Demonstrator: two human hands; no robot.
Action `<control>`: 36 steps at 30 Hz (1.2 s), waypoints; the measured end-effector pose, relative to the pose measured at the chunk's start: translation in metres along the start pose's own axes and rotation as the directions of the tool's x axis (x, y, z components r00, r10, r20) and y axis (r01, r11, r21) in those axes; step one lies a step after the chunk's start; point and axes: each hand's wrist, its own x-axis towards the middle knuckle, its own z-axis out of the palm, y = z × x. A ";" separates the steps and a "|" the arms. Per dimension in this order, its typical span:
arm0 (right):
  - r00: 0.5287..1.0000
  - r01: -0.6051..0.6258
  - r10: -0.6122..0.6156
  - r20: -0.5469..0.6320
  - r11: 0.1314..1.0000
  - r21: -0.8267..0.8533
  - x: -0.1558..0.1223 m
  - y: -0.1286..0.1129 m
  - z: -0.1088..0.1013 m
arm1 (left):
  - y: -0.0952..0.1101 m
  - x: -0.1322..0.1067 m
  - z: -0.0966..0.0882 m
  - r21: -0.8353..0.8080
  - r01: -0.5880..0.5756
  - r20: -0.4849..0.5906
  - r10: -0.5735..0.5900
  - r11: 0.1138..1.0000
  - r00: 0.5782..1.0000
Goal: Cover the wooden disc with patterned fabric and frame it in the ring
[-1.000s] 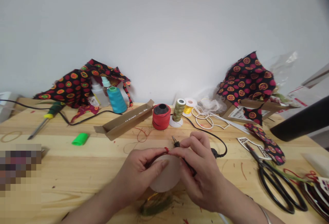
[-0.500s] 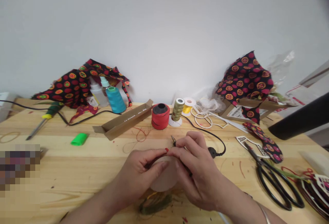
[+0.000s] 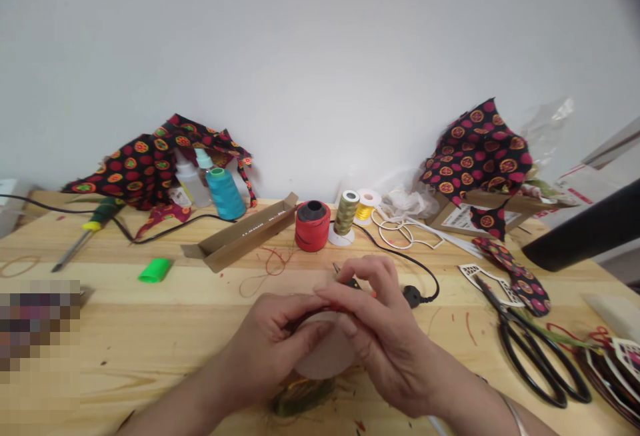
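Note:
A round white disc (image 3: 327,356) with a dark edge sits between my hands, its pale face towards me. My left hand (image 3: 285,339) pinches its left side, thumb across the face and fingers behind. My right hand (image 3: 385,336) is closed at the upper right rim, thumb and index finger pressing there. A trace of red shows at the top rim, mostly covered by fingers. Under the disc lies a bundle of green thread (image 3: 303,399). Behind my right hand, a black tool with a metal tip (image 3: 337,268) is partly hidden.
Scissors (image 3: 530,346) lie to the right, beside patterned fabric (image 3: 477,149). Red (image 3: 313,233), olive (image 3: 346,215) and turquoise (image 3: 226,195) thread spools stand behind, near a long cardboard box (image 3: 250,233). A screwdriver (image 3: 87,239) and a green plastic piece (image 3: 155,270) lie left.
My right hand's fingers have shifted over the top rim, covering most of the red bit that showed earlier. The disc has moved slightly down and to the right.

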 end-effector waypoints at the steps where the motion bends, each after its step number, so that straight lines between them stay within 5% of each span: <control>1: 0.998 -0.001 0.002 -0.060 1.000 0.015 0.000 0.002 0.000 | 0.000 0.000 0.000 0.014 0.000 -0.004 0.000 1.000 1.000; 6: 0.951 -0.087 0.093 -0.293 0.996 0.033 0.002 0.011 0.001 | -0.003 -0.001 -0.002 0.065 0.037 -0.016 -0.036 0.997 0.999; 12: 0.973 0.078 -0.108 -0.202 0.985 -0.151 -0.001 0.010 0.003 | -0.006 0.001 -0.002 0.055 0.046 -0.121 -0.039 0.997 0.992; 18: 0.966 0.132 -0.176 -0.188 0.965 -0.227 -0.004 0.013 0.007 | -0.006 0.001 -0.003 0.057 0.027 -0.113 -0.021 0.998 0.993; 36: 0.976 0.101 -0.140 -0.170 0.970 -0.220 0.001 0.008 0.008 | -0.005 0.002 -0.002 0.107 0.013 -0.138 0.002 0.994 0.990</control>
